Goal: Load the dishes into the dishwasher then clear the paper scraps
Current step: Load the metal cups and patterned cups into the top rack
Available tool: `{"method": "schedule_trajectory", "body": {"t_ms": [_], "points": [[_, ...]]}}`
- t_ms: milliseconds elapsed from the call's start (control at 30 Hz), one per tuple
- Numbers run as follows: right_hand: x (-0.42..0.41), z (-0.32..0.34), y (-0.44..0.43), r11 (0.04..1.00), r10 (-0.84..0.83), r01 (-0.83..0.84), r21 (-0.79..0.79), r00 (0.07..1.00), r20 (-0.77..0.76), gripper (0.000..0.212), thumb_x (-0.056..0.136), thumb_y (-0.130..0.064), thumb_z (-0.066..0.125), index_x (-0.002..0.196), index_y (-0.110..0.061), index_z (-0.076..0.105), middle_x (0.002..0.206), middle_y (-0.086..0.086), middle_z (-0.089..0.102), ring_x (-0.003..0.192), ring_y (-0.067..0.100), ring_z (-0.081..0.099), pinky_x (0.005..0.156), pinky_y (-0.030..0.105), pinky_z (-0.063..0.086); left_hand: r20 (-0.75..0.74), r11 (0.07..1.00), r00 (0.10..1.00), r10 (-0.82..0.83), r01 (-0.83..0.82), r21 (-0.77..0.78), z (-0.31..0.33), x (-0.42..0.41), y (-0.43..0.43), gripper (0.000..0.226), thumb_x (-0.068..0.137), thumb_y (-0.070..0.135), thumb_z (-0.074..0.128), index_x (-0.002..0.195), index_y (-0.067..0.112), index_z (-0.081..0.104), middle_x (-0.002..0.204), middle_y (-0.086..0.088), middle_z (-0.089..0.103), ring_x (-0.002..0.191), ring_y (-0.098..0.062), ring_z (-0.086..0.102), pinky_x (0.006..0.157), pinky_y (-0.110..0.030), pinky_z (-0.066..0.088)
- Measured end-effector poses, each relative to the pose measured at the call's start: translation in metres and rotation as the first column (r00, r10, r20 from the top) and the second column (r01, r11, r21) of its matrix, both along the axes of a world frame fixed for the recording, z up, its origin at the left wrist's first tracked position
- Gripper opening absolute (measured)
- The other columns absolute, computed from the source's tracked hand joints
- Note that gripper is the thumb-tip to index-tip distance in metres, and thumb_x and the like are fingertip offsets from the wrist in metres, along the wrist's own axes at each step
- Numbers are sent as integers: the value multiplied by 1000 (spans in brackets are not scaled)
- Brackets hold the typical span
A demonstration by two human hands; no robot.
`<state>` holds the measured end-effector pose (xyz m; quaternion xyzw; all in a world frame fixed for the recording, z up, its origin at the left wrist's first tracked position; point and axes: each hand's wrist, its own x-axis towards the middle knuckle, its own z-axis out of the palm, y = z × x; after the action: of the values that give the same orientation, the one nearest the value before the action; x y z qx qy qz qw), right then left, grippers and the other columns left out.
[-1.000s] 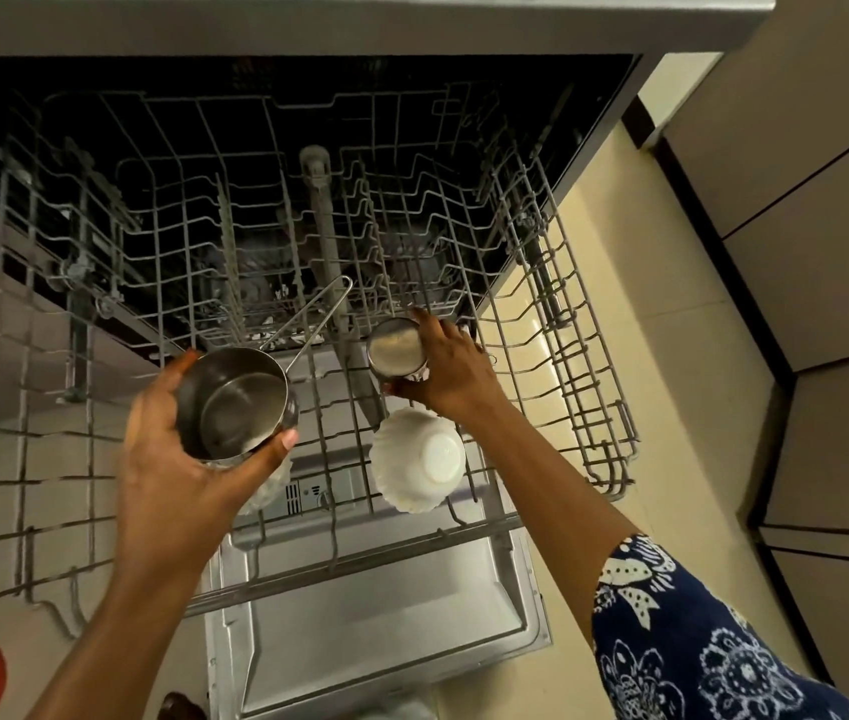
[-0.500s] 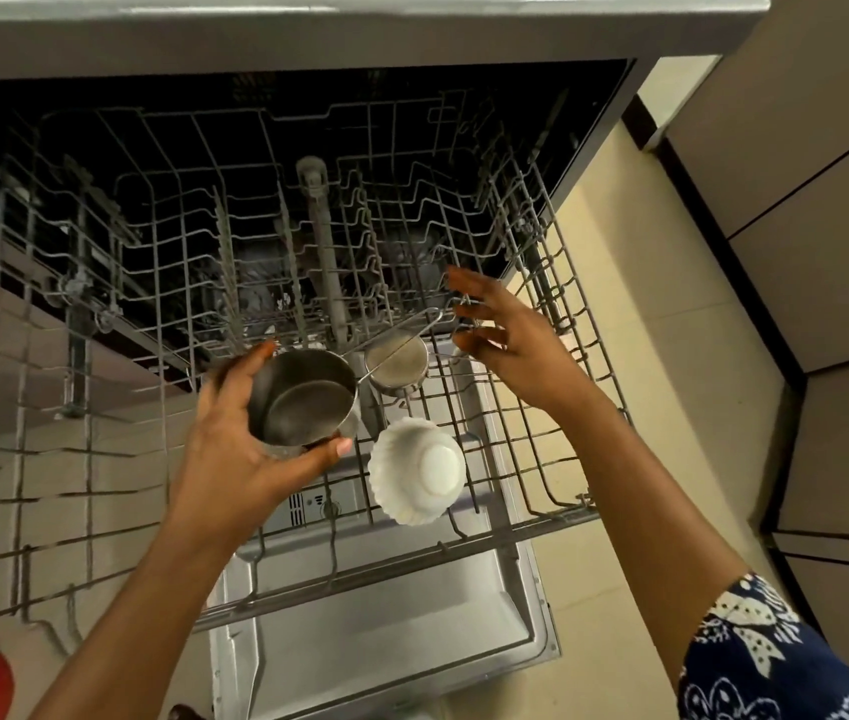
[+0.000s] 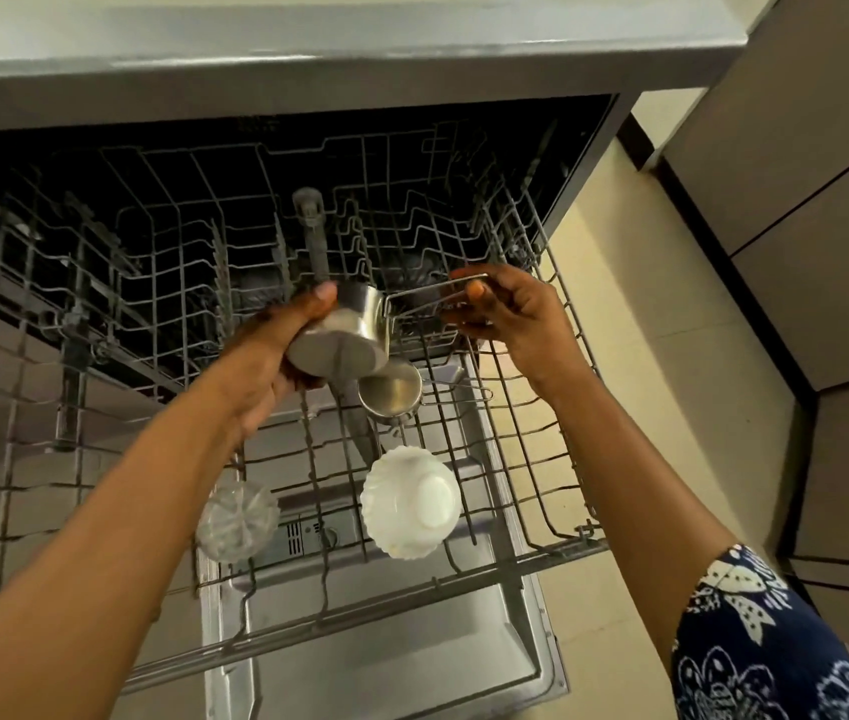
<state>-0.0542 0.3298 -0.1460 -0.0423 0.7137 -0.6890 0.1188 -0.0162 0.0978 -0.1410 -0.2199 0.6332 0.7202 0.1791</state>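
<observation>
The dishwasher's wire upper rack [image 3: 562, 356] is pulled out in front of me. My left hand [image 3: 266, 350] grips a steel pot [image 3: 344, 340] by its body, turned so its base faces me, above the rack's middle. My right hand [image 3: 510, 314] pinches the far end of that pot's wire handle [image 3: 427, 296]. Just below it a smaller steel cup with a wire handle [image 3: 391, 394] lies in the rack. A white fluted bowl [image 3: 412, 501] sits upside down nearer to me. A clear glass bowl [image 3: 238, 519] rests to the bowl's left.
Under the rack hangs the open dishwasher door [image 3: 386, 641]. A grey countertop edge [image 3: 360, 44] runs across the top. Beige floor tiles [image 3: 661, 381] and brown cabinet fronts [image 3: 801, 200] lie to the right. The rack's left half [image 3: 48, 407] holds nothing.
My left hand carried the pot up and to the right and tipped it base toward me. My right hand let go of the small cup, left in the rack, and took the pot's handle.
</observation>
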Motion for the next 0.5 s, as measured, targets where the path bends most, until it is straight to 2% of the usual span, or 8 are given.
{"method": "schedule_trajectory", "body": {"t_ms": [100,200,300,367,500], "points": [[-11,0,-2,999,-37,38,34,999,-20,19,99,-14,44,96,-15,62,92,3,70,77,15,71,68,25,57,36,999,999,38,-37,-35,0,-14,7,56,59,68,59,100,30,61,96,-8,68,93,-25,65,62,-30,54],[-21,-6,-3,993,-99,99,65,995,3,19,98,-8,45,89,-14,62,79,-4,71,68,11,70,59,20,54,-15,988,995,99,-100,-114,-3,-20,14,51,66,73,50,95,33,60,100,-9,66,87,-24,67,53,-26,56],[-28,-14,-4,982,-185,184,45,982,31,15,95,-5,50,88,-13,59,73,0,70,63,12,70,55,21,55,-64,966,984,166,-175,-188,-12,-24,18,41,82,70,42,92,33,56,100,-7,64,84,-25,69,56,-30,58],[-32,-20,-4,971,-236,233,56,971,50,10,95,-7,51,89,-10,58,77,8,69,61,14,69,54,22,55,-96,965,989,114,-133,-225,-19,-26,21,40,85,67,40,95,31,55,105,-7,66,84,-26,70,62,-34,58],[-42,-32,-2,961,-267,253,107,954,138,10,96,-1,47,94,0,56,82,15,66,56,16,68,50,23,54,-130,940,991,-35,-12,-342,-40,-36,20,36,90,42,59,115,16,55,114,-8,66,89,-21,69,72,-37,58]]}}
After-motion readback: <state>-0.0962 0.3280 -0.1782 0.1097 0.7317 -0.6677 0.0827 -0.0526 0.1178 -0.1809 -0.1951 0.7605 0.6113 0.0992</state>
